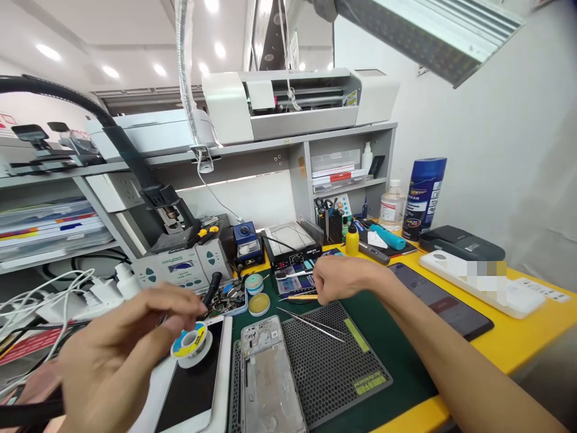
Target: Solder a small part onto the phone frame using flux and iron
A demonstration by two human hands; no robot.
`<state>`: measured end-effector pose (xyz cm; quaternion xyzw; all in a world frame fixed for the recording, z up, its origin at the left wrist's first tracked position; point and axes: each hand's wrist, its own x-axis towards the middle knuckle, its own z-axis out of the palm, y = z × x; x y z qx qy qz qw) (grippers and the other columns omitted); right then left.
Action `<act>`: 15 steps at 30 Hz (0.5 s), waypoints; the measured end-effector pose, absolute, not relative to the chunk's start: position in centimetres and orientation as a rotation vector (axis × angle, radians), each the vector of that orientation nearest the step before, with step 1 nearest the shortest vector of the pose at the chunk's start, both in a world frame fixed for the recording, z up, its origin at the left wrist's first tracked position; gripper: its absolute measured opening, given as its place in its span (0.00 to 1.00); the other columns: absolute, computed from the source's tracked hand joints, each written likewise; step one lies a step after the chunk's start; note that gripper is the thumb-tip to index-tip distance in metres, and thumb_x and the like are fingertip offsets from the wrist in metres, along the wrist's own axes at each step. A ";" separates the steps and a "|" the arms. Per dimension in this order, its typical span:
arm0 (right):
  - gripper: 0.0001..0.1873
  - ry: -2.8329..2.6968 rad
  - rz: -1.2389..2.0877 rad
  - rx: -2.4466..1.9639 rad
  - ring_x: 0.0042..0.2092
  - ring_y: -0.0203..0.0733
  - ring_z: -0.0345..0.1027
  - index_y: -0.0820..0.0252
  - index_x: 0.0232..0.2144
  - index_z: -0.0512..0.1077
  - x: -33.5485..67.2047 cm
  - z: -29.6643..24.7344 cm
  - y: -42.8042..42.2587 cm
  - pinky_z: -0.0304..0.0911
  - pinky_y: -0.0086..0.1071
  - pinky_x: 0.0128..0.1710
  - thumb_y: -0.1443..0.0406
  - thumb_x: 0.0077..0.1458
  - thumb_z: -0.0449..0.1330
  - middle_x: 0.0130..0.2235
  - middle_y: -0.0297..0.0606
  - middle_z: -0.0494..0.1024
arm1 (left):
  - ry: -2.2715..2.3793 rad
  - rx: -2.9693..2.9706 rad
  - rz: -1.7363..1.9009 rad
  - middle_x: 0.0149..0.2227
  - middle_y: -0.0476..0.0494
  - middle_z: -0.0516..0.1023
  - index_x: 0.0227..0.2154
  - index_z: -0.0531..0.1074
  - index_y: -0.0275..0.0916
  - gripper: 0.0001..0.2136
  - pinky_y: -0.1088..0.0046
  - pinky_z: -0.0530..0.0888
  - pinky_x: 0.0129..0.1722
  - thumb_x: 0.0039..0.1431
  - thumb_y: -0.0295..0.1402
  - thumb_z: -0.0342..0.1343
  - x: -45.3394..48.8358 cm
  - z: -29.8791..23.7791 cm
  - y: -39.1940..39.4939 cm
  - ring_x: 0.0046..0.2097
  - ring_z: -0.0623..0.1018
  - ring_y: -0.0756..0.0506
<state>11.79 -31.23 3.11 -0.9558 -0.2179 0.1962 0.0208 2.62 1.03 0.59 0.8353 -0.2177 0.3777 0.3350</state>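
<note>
My left hand (130, 346) is raised at the lower left, thumb and fingers drawn together in a pinch; anything between them is hidden. Just beyond its fingertips lies a solder wire spool (193, 346) with a blue and yellow label, on a white-framed tablet (193, 385). My right hand (340, 279) is closed above the green mat, its fingertips turned away from view. A yellow stick-like tool (301, 297) and a white brush-like tool (291, 273) run up beside it; whether it grips either cannot be told. Steel tweezers (311, 325) and a bare phone frame (270, 376) lie nearer me.
Beneath the tweezers and phone frame is a dark perforated pad (333, 373). A tray of circuit parts (225, 300) and a round tin (259, 304) stand behind. At right are a dark-screened tablet (442, 297), a white case (482, 285) and a blue spray can (424, 198).
</note>
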 end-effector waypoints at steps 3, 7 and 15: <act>0.11 -0.680 0.623 -2.970 0.43 0.45 0.76 0.63 0.45 0.76 11.7 2.8 -30.7 0.75 0.42 0.43 0.61 0.66 0.63 0.45 0.40 0.79 | -0.409 2.175 1.059 0.32 0.53 0.78 0.32 0.74 0.46 0.04 0.71 0.75 0.29 0.63 0.34 0.55 5.0 0.3 2.3 0.32 0.78 0.47; 0.11 -0.673 0.633 -2.967 0.44 0.45 0.76 0.63 0.45 0.76 11.8 2.5 -30.3 0.75 0.42 0.43 0.61 0.66 0.63 0.46 0.40 0.79 | -0.256 2.277 1.116 0.30 0.52 0.78 0.33 0.75 0.47 0.06 0.63 0.73 0.33 0.59 0.40 0.55 6.8 -1.2 4.4 0.30 0.76 0.43; 0.11 -0.714 0.465 -2.878 0.41 0.44 0.77 0.63 0.43 0.76 12.3 1.5 -29.8 0.75 0.40 0.42 0.60 0.67 0.62 0.43 0.39 0.80 | -0.371 2.366 0.968 0.33 0.49 0.79 0.37 0.75 0.36 0.08 0.73 0.75 0.29 0.66 0.36 0.58 7.4 -1.9 5.4 0.30 0.78 0.49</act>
